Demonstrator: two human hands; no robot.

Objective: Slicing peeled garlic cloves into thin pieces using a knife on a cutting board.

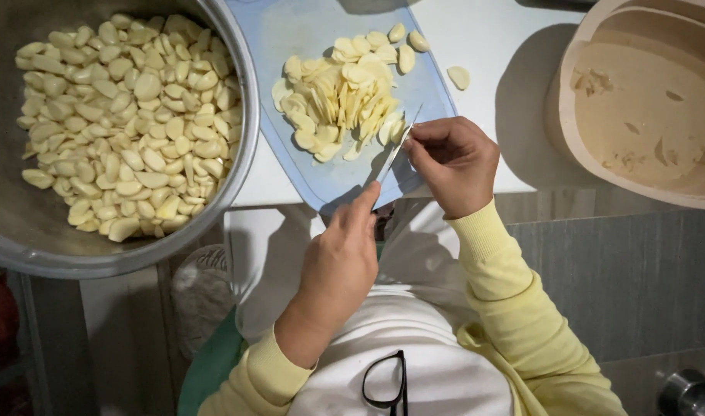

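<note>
My left hand (338, 258) is closed around the handle of a small knife (395, 150), whose blade slants up to the near right edge of a pile of sliced garlic (341, 96). The pile lies on a light blue cutting board (291, 31). My right hand (454, 162) has its fingers curled and pinches a garlic clove (396, 129) against the board, right beside the blade. Both arms are in pale yellow sleeves.
A large metal bowl (241, 154) full of peeled garlic cloves stands at the left, touching the board. A beige plastic tub (637, 108) with scraps sits at the right on the white table (491, 46). One loose slice (459, 77) lies beside the board. Black glasses (385, 381) hang at my chest.
</note>
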